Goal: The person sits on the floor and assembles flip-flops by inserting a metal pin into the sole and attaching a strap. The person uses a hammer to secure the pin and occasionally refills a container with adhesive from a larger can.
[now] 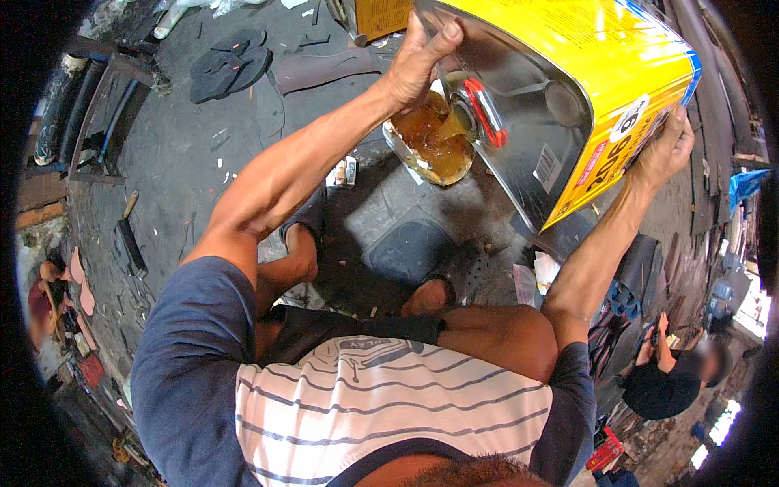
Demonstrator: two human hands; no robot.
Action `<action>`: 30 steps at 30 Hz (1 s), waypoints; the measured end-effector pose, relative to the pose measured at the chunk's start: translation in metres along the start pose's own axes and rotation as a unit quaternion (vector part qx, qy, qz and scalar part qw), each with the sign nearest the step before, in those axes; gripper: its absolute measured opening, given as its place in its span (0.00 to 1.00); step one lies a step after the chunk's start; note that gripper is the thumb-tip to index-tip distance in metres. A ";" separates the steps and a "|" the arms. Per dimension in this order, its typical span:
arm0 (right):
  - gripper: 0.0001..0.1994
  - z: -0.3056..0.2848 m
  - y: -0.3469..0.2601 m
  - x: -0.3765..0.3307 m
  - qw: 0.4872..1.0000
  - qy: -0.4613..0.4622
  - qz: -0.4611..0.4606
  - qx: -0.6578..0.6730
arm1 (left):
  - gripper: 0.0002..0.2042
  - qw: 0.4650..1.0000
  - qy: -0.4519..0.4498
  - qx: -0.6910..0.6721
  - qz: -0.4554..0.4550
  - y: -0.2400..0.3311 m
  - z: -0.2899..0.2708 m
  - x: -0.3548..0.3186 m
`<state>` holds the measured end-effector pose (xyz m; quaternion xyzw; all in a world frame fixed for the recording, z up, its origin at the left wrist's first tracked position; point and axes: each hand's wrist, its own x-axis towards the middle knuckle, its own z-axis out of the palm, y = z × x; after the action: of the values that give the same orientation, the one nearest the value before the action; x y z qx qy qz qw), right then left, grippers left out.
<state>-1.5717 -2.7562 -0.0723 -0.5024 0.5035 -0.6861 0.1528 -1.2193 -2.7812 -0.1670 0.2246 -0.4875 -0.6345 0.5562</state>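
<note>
A big square metal tin (568, 32), yellow on its sides with a bare silver top, is tilted over in front of me. My left hand (418, 69) grips its left edge, thumb out along the metal. At the tin's right lower side, my right hand (665, 150) is closed round the yellow wall. Thick amber liquid (453, 126) runs out of the spout opening, which sits beside a red carrying handle (491, 118). It falls into a small crusted container (458, 173) on the floor, which holds a pool of the same liquid.
Black sandals (235, 65) and a brown sole-shaped sheet (324, 71) lie on the littered floor. A wooden-handled brush (130, 235) rests at left. Another person (669, 381) sits at far right, and a small white box (342, 172) stands near my left foot.
</note>
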 end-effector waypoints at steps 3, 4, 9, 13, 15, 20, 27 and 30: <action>0.26 0.011 -0.010 -0.005 1.000 0.017 -0.019 0.006 | 0.44 1.000 -0.001 -0.002 0.000 0.002 0.001 -0.002; 0.25 0.014 -0.012 -0.006 0.999 0.025 -0.030 0.007 | 0.45 1.000 0.003 -0.005 0.000 0.003 0.003 -0.002; 0.24 0.013 -0.019 -0.003 0.999 0.012 -0.042 -0.017 | 0.46 1.000 0.006 -0.009 0.026 0.000 0.003 -0.001; 0.18 0.024 -0.028 -0.006 0.997 0.037 -0.059 -0.013 | 0.46 0.999 0.015 -0.019 0.034 -0.003 0.003 -0.002; 0.18 0.027 -0.034 -0.009 0.997 0.041 -0.067 -0.014 | 0.45 0.999 0.011 -0.019 0.049 -0.003 0.005 -0.001; 0.22 0.015 -0.030 -0.003 0.999 -0.005 -0.051 -0.011 | 0.43 0.999 -0.009 -0.033 0.029 -0.010 -0.004 0.000; 0.22 0.027 -0.042 -0.012 0.998 0.019 -0.058 -0.013 | 0.45 0.999 0.014 -0.014 0.033 0.002 0.008 -0.004; 0.22 0.028 -0.046 -0.015 0.998 0.023 -0.060 -0.016 | 0.33 0.991 0.054 -0.091 0.087 0.012 0.020 0.001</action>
<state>-1.5280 -2.7394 -0.0415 -0.5179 0.4869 -0.6973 0.0917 -1.2300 -2.7734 -0.1477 0.1637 -0.4148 -0.6119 0.6532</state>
